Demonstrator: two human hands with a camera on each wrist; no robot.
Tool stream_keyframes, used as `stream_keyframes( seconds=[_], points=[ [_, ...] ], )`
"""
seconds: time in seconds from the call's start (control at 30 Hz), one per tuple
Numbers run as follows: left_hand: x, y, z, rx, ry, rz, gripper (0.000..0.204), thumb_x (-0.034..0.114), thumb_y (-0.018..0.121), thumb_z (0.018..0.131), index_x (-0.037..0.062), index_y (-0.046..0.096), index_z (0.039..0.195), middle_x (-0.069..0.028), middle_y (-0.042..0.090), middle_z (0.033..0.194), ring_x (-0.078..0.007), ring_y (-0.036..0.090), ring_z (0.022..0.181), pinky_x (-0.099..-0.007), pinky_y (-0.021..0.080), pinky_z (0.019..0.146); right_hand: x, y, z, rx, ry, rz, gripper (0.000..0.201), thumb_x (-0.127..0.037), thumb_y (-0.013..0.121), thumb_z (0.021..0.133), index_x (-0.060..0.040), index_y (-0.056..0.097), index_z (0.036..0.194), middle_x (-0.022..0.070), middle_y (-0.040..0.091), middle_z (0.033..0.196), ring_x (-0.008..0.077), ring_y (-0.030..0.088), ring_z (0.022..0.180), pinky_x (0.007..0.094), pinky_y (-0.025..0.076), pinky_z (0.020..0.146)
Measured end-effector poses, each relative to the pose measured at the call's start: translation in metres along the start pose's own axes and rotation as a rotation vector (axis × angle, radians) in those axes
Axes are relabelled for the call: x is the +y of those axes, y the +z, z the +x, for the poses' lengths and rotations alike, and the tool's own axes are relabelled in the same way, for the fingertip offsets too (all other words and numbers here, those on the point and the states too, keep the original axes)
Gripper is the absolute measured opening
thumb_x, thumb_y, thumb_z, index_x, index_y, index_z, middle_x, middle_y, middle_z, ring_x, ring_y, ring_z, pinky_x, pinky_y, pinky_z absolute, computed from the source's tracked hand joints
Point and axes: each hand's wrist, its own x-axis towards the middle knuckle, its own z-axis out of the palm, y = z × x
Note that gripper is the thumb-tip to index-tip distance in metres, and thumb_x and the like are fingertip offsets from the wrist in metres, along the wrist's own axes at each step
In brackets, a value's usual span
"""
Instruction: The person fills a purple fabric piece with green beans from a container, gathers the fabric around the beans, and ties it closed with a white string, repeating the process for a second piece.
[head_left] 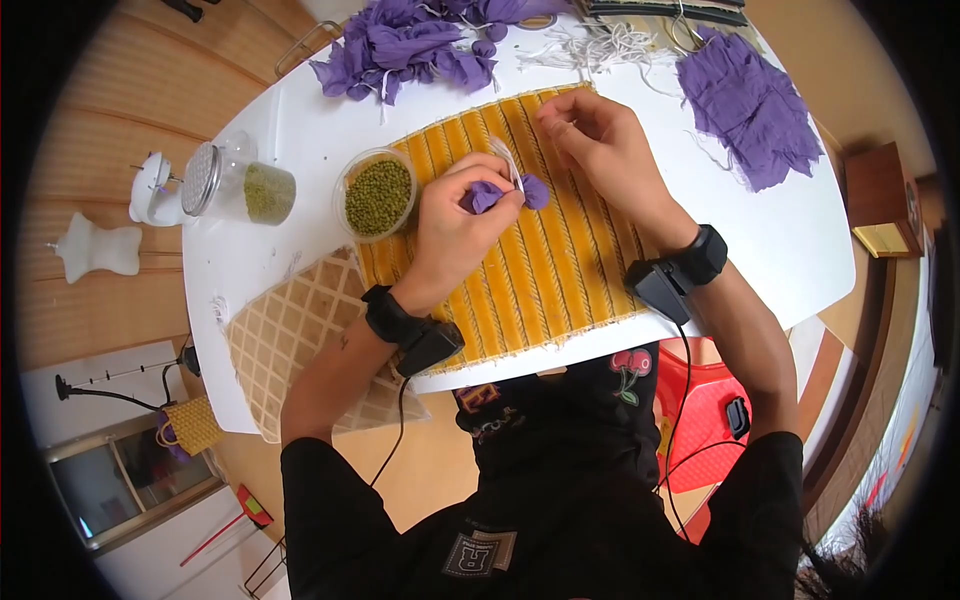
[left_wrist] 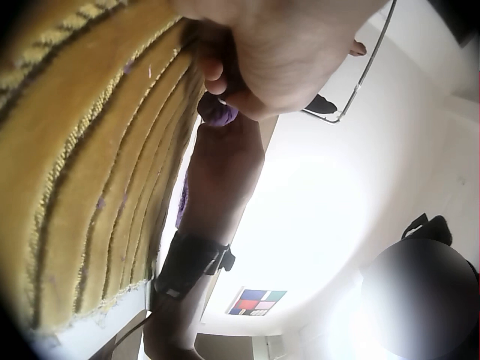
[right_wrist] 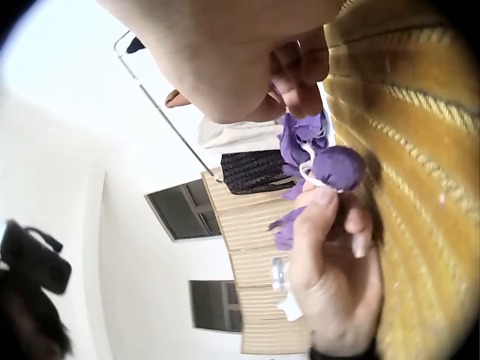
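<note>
My left hand (head_left: 455, 230) pinches a purple cloth bundle near the middle of the yellow striped mat (head_left: 530, 285). From its fingers sticks a round purple knob (head_left: 535, 192), with white string at its neck. The right wrist view shows this knob (right_wrist: 339, 167) close up, the string (right_wrist: 306, 171) looped beside it and the left thumb against it. My right hand (head_left: 625, 165) is raised up and to the right of the bundle, its fingers bent and thumb near the index finger. Whether it holds the string end cannot be made out.
A tub of green beans (head_left: 378, 195) stands left of the left hand, with a glass jar (head_left: 268, 193) farther left. Purple cloth (head_left: 410, 50) and white strings (head_left: 610, 48) lie at the back, more purple cloth (head_left: 750, 110) at the right. A lattice-patterned mat (head_left: 300, 330) lies front left.
</note>
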Motion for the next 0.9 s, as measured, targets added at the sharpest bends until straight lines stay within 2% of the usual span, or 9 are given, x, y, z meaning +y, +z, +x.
stream_keyframes(
  seconds=[0.03, 0.1, 0.13, 0.2, 0.33, 0.63, 0.7, 0.83, 0.9],
  points=[
    [0.0, 0.0, 0.0, 0.028, -0.056, -0.035, 0.008, -0.001, 0.068, 0.077, -0.0049, 0.061, 0.079, -0.0043, 0.06, 0.092, -0.0113, 0.057, 0.083, -0.0237, 0.044, 0.075, 0.002, -0.003, 0.0, -0.001, -0.001, 0.003, 0.017, -0.01, 0.065, 0.088, 0.0036, 0.067, 0.098, 0.0048, 0.068, 0.084, 0.0082, 0.059, 0.069, 0.0221, 0.047, 0.061],
    [-0.001, 0.0, 0.0, 0.031, -0.058, -0.039, 0.008, 0.0, 0.068, 0.077, -0.0051, 0.061, 0.079, -0.0043, 0.06, 0.092, -0.0114, 0.057, 0.083, -0.0238, 0.044, 0.075, -0.013, -0.004, -0.004, -0.132, 0.128, -0.218, 0.018, -0.015, 0.067, 0.087, 0.0027, 0.07, 0.088, 0.0051, 0.067, 0.076, 0.0086, 0.058, 0.063, 0.0228, 0.045, 0.056],
    [-0.002, 0.0, 0.0, 0.033, -0.059, -0.048, 0.009, 0.0, 0.068, 0.077, -0.0054, 0.061, 0.079, -0.0044, 0.06, 0.093, -0.0115, 0.057, 0.083, -0.024, 0.044, 0.076, -0.014, -0.001, -0.006, -0.133, 0.128, -0.217, 0.018, -0.015, 0.067, 0.087, 0.0027, 0.07, 0.088, 0.0051, 0.067, 0.076, 0.0086, 0.058, 0.063, 0.0228, 0.045, 0.056],
    [-0.003, -0.001, 0.0, 0.025, -0.041, -0.024, 0.009, 0.0, 0.068, 0.077, -0.0052, 0.061, 0.08, -0.0047, 0.06, 0.093, -0.0118, 0.057, 0.083, -0.0242, 0.044, 0.076, -0.013, 0.005, -0.009, -0.232, -0.015, -0.124, 0.014, -0.012, 0.068, 0.084, 0.0014, 0.071, 0.083, 0.005, 0.064, 0.069, 0.0085, 0.057, 0.059, 0.0236, 0.045, 0.054],
    [-0.004, -0.001, 0.0, 0.02, 0.044, 0.049, 0.009, 0.0, 0.068, 0.076, -0.0048, 0.061, 0.079, -0.0051, 0.059, 0.092, -0.0127, 0.057, 0.084, -0.0248, 0.044, 0.077, -0.008, 0.005, -0.009, -0.244, -0.057, -0.223, 0.011, -0.009, 0.069, 0.082, 0.0018, 0.071, 0.085, 0.005, 0.065, 0.07, 0.008, 0.057, 0.06, 0.0232, 0.046, 0.056],
    [0.003, 0.0, -0.001, -0.021, 0.028, 0.142, 0.007, 0.001, 0.069, 0.076, -0.0029, 0.063, 0.078, -0.009, 0.063, 0.091, -0.0167, 0.06, 0.085, -0.0275, 0.045, 0.077, -0.002, 0.003, -0.006, -0.293, 0.048, 0.025, 0.011, -0.006, 0.068, 0.082, -0.0012, 0.071, 0.091, 0.0005, 0.064, 0.074, 0.0068, 0.057, 0.062, 0.0222, 0.046, 0.058],
    [-0.001, 0.0, -0.001, -0.025, 0.036, 0.134, 0.007, 0.001, 0.069, 0.076, -0.0028, 0.063, 0.078, -0.0087, 0.063, 0.091, -0.0166, 0.06, 0.084, -0.0277, 0.046, 0.076, -0.005, 0.002, -0.006, -0.307, -0.063, -0.099, 0.012, -0.007, 0.067, 0.083, -0.0024, 0.071, 0.093, 0.0021, 0.066, 0.082, 0.0075, 0.056, 0.062, 0.0233, 0.046, 0.059],
    [-0.002, 0.0, 0.0, -0.041, 0.028, 0.082, 0.008, 0.001, 0.069, 0.075, -0.0028, 0.063, 0.078, -0.0082, 0.064, 0.088, -0.0164, 0.061, 0.083, -0.0281, 0.046, 0.077, -0.007, 0.002, -0.006, -0.279, -0.158, -0.229, 0.016, -0.004, 0.064, 0.084, -0.0029, 0.07, 0.099, 0.0055, 0.067, 0.093, 0.0099, 0.057, 0.064, 0.0251, 0.047, 0.061],
    [-0.001, 0.001, 0.0, -0.032, 0.025, 0.08, 0.008, 0.001, 0.069, 0.075, -0.0028, 0.063, 0.078, -0.0081, 0.064, 0.088, -0.0163, 0.061, 0.083, -0.0282, 0.046, 0.077, -0.003, 0.003, -0.006, -0.211, -0.12, -0.121, 0.023, -0.003, 0.061, 0.089, -0.0059, 0.068, 0.11, 0.0015, 0.064, 0.104, 0.0081, 0.057, 0.077, 0.0229, 0.046, 0.065]
  ],
)
